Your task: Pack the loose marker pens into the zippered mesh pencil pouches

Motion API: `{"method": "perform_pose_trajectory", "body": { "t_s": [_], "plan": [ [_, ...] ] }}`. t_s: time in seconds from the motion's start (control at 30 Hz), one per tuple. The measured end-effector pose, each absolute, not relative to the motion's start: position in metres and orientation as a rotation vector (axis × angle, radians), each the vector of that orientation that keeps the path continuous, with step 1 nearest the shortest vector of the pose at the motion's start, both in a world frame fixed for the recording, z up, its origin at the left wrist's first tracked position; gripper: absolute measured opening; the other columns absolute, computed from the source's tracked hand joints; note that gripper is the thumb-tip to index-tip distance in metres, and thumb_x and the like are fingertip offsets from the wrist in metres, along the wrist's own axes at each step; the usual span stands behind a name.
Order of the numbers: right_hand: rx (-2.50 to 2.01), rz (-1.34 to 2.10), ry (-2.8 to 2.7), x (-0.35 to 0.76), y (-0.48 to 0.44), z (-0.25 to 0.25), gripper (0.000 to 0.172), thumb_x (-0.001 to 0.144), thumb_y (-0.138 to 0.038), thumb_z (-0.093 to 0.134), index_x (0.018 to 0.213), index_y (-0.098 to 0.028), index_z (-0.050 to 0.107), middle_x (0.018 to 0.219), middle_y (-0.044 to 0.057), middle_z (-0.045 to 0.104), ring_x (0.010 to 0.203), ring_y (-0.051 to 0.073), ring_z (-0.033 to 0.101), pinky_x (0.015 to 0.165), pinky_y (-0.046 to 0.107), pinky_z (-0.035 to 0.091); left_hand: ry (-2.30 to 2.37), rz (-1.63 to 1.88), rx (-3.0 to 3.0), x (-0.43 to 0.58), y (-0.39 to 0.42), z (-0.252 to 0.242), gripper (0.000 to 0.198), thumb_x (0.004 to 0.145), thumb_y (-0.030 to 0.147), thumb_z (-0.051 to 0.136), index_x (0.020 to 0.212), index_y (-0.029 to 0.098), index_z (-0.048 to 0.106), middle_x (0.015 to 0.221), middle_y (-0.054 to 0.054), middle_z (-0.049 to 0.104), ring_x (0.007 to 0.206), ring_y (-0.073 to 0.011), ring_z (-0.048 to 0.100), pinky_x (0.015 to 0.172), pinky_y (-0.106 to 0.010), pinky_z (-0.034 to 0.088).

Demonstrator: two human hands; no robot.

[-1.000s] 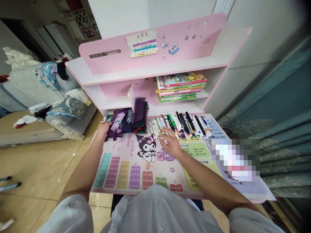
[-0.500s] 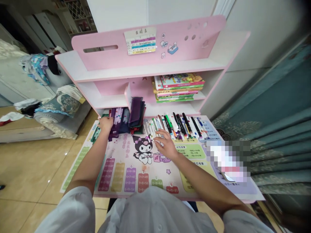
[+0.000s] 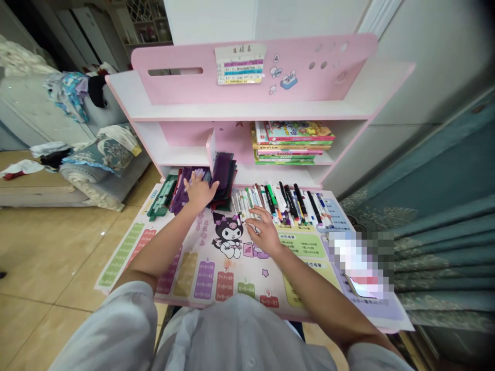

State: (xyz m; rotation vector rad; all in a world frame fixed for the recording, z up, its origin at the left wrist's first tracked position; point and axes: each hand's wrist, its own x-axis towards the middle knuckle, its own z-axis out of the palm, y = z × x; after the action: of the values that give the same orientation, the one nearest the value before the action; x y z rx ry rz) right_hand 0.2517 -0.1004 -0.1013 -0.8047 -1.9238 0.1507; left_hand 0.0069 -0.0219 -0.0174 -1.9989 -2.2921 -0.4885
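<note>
My left hand (image 3: 201, 191) is over a purple pouch (image 3: 180, 202) with lilac pens in it, fingers spread. Whether the fingertips press on it I cannot tell. To its left lies a green pouch (image 3: 163, 198) holding pens; to its right, a stack of dark purple and other dark pouches (image 3: 221, 174) leans by the shelf divider. My right hand (image 3: 265, 233) rests at the near edge of a long row of pens and markers (image 3: 288, 202), fingers apart and slightly curved, with nothing visible in its grip.
The pink desk (image 3: 193, 232) has a printed cover with a cartoon figure and times tables. Behind it rises a pink and white shelf (image 3: 247, 111) with stacked books (image 3: 294, 141). A blurred-out phone-like object (image 3: 361, 268) lies at the right; a curtain (image 3: 444, 206) hangs beyond.
My left hand has moved right, from the green pouch onto the purple pouch, and its fingers have spread. My right hand stays beside the pens. The view has shifted slightly.
</note>
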Motion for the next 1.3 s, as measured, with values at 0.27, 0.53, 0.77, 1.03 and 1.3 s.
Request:
{"method": "perform_pose_trajectory", "body": {
  "t_s": [0.27,0.53,0.77,1.03,1.3],
  "plan": [
    [-0.819,0.166,-1.923,0.252,-0.099,-0.102,0.014,0.087,-0.018,0.059,0.090,-0.026,0.070,0.113,0.010,0.063,0.123,0.030,0.054,0.099,0.055,0.050,-2.316,-0.403,-1.992,0.014,-0.009,-0.032,0.057,0.087,0.061,0.047,0.098,0.012,0.074,0.137,-0.026,0.055,0.146,-0.0428,0.024,0.116,-0.068,0.008],
    [-0.838,0.147,-1.931,0.252,-0.099,-0.103,0.013,0.087,-0.019,0.059,0.089,-0.026,0.070,0.113,0.009,0.063,0.123,0.030,0.055,0.097,0.055,0.052,-2.332,-0.505,-1.943,0.012,-0.006,-0.037,0.035,0.087,0.047,0.056,0.094,0.017,0.073,0.138,-0.021,0.057,0.146,-0.0401,0.027,0.114,-0.069,0.013],
    [-0.844,0.119,-1.924,0.254,-0.097,-0.104,0.012,0.088,-0.019,0.060,0.093,-0.026,0.069,0.114,0.010,0.063,0.123,0.030,0.055,0.097,0.054,0.053,-2.325,-0.772,-1.963,0.015,-0.032,-0.017,0.025,0.089,0.040,0.057,0.079,0.020,0.069,0.144,-0.010,0.054,0.147,-0.0369,0.027,0.115,-0.070,0.015],
    [-0.905,0.165,-1.866,0.257,-0.098,-0.099,0.028,0.089,-0.024,0.060,0.117,-0.027,0.061,0.122,0.011,0.059,0.126,0.030,0.052,0.105,0.055,0.047,-2.086,-0.838,-2.122,0.007,-0.106,0.004,0.020,0.091,0.035,0.055,0.081,0.022,0.065,0.144,-0.007,0.054,0.147,-0.0342,0.029,0.116,-0.068,0.014],
    [-1.172,0.039,-1.590,0.267,-0.096,-0.091,0.074,0.084,-0.050,0.065,0.144,-0.022,0.032,0.139,0.018,0.041,0.133,0.036,0.042,0.107,0.063,0.041,-1.940,-1.020,-2.417,-0.035,-0.123,-0.012,0.023,0.087,0.042,0.061,0.074,0.024,0.068,0.141,-0.006,0.057,0.145,-0.0345,0.032,0.119,-0.065,0.011]
  ]
}}
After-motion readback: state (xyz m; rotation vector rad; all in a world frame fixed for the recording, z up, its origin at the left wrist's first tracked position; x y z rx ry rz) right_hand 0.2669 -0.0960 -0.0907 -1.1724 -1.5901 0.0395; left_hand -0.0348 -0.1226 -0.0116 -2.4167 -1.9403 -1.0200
